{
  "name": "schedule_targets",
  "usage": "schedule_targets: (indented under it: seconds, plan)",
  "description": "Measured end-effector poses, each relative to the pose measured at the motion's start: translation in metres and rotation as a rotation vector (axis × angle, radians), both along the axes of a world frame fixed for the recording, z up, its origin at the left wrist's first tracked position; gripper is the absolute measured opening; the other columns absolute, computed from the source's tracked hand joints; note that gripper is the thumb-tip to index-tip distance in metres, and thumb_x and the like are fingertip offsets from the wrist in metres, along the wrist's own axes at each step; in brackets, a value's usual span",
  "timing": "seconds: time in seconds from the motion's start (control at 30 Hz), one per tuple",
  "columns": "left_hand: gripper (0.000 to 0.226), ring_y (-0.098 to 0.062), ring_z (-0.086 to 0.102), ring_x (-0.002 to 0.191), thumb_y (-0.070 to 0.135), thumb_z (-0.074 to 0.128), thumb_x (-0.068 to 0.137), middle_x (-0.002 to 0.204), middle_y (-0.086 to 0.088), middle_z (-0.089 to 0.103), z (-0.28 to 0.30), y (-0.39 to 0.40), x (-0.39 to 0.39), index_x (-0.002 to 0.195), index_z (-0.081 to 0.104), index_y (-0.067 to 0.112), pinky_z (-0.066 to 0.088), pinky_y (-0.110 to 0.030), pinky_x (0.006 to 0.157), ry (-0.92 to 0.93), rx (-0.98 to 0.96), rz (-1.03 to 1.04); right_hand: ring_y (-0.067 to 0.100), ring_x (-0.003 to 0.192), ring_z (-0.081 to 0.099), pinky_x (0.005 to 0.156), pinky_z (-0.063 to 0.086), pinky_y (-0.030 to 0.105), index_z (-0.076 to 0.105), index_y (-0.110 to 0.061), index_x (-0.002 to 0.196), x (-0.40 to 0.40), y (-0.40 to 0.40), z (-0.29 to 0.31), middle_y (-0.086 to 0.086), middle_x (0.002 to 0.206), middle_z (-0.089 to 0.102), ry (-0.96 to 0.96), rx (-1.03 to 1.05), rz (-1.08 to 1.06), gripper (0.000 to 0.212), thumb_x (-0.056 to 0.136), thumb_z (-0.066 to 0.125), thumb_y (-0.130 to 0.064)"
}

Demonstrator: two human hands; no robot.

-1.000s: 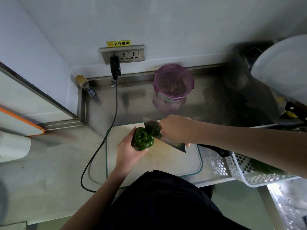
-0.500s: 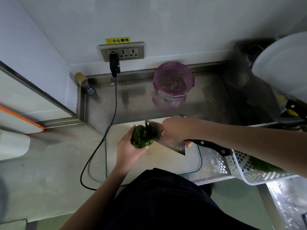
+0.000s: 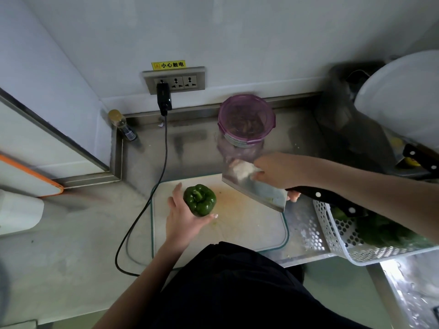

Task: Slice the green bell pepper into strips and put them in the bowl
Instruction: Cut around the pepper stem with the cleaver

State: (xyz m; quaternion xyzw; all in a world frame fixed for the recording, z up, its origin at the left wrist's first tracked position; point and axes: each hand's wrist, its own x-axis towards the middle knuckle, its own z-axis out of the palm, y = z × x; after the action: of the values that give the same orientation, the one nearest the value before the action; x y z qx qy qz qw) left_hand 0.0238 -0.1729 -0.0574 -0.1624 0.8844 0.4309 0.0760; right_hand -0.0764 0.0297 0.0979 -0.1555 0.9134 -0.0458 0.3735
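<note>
Pepper (image 3: 200,200) whole, stem up, sits mid-frame on the board (image 3: 249,224), cradled from the left and below by my left hand (image 3: 183,217). Fingers are loosely cupped round its lower left side, thumb tip under its right edge, so I call that a light hold. No cut visible on it from here.

My right hand (image 3: 278,172) comes in from the right of the frame and grips the knife (image 3: 255,188) where blade meets handle, fingers wrapped. The wide blade is raised above the upper right part of the board, tilted, clear of the pepper and to its right. The black riveted handle runs back toward the lower right, over the basket (image 3: 337,236).

Bowl (image 3: 247,121), purple and see-through, stands on the steel table (image 3: 194,148) in the upper centre, behind the board and just above the knife hand in frame. It holds something dark; I cannot tell what.

White perforated basket at right edge holds greens. A small bottle (image 3: 122,124) stands in the table's back left corner. A black plug (image 3: 164,98) sits in the wall socket (image 3: 175,80), its cable (image 3: 145,210) trailing down past the board's left edge. A second knife handle (image 3: 420,160) shows at far right.
</note>
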Motion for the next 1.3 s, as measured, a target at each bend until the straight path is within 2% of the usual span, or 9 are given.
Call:
schedule_targets:
  seconds: [0.07,0.23,0.4,0.6,0.7,0.87,1.07,1.13,1.3]
  plan:
    - [0.124,-0.018,0.046,0.100,0.038,0.090,0.052,0.119,-0.005,0.031,0.002,-0.005,0.006,0.147,0.013,0.028,0.046,-0.039,0.091,-0.033,0.034,-0.097,0.027,0.103,0.062,0.089,0.047,0.029,0.053,-0.009,0.125,0.009,0.000,0.000,0.005,0.114,0.059,-0.049,-0.008,-0.029,0.035,0.101,0.042,-0.031]
    - [0.085,-0.019,0.053,0.099,0.032,0.086,0.060,0.111,-0.001,0.043,0.000,-0.020,0.023,0.127,0.036,0.021,0.049,-0.035,0.085,-0.001,-0.004,-0.258,0.025,0.076,0.064,0.077,0.053,0.039,0.046,-0.017,0.085,0.027,0.000,-0.010,0.002,0.081,0.053,-0.055,-0.013,-0.048,0.027,0.099,0.041,-0.039]
    - [0.088,-0.030,0.049,0.094,0.040,0.092,0.041,0.100,-0.012,0.041,-0.007,-0.017,0.017,0.103,0.045,-0.002,0.050,-0.046,0.077,0.132,-0.249,-0.298,0.022,0.094,0.054,0.076,0.032,0.023,0.052,-0.004,0.112,0.045,-0.008,-0.005,0.012,0.111,0.059,0.015,0.049,0.019,0.035,0.102,0.035,-0.033]
    - [0.096,-0.025,0.061,0.103,0.039,0.090,0.052,0.113,-0.007,0.055,-0.005,0.004,0.008,0.120,0.029,0.009,0.049,-0.026,0.078,0.092,-0.006,-0.236,0.029,0.093,0.062,0.080,0.048,0.035,0.058,-0.003,0.107,0.057,-0.012,-0.009,0.013,0.104,0.064,0.010,0.040,-0.033,0.038,0.101,0.036,-0.033]
    - [0.104,-0.023,0.049,0.118,0.045,0.084,0.059,0.130,-0.006,0.048,0.001,0.008,-0.001,0.142,0.026,0.020,0.040,-0.030,0.096,0.048,0.007,-0.262,0.030,0.082,0.064,0.077,0.053,0.043,0.058,-0.004,0.097,0.060,-0.010,-0.011,0.011,0.085,0.063,0.003,0.013,-0.103,0.037,0.097,0.038,-0.035]
    - [0.095,-0.027,0.047,0.117,0.046,0.085,0.056,0.127,-0.009,0.041,-0.003,0.009,-0.002,0.133,0.037,0.017,0.042,-0.041,0.101,0.058,-0.044,-0.337,0.021,0.065,0.055,0.066,0.051,0.035,0.050,-0.009,0.087,0.060,-0.011,-0.008,0.002,0.068,0.051,0.052,0.021,-0.152,0.028,0.098,0.038,-0.031]
    - [0.095,-0.025,0.046,0.115,0.046,0.085,0.055,0.125,-0.007,0.040,-0.005,0.009,-0.004,0.131,0.037,0.016,0.043,-0.040,0.100,0.073,-0.059,-0.334,0.023,0.070,0.058,0.068,0.051,0.035,0.051,-0.009,0.087,0.056,-0.011,-0.013,0.002,0.067,0.051,0.038,0.022,-0.145,0.025,0.098,0.041,-0.029]
    - [0.094,-0.024,0.044,0.115,0.046,0.085,0.055,0.124,-0.006,0.040,-0.006,0.010,-0.004,0.130,0.037,0.017,0.043,-0.040,0.100,0.061,-0.051,-0.326,0.025,0.078,0.065,0.070,0.051,0.031,0.053,-0.009,0.087,0.055,-0.011,-0.013,0.004,0.072,0.057,0.008,0.028,-0.099,0.025,0.098,0.041,-0.028]
    - [0.092,-0.021,0.042,0.114,0.047,0.086,0.053,0.122,-0.005,0.040,-0.009,0.011,-0.007,0.125,0.038,0.015,0.043,-0.037,0.097,0.047,-0.075,-0.326,0.024,0.097,0.066,0.092,0.047,0.027,0.057,-0.003,0.118,0.057,-0.010,-0.015,0.010,0.108,0.066,0.050,0.079,-0.003,0.037,0.099,0.034,-0.026]
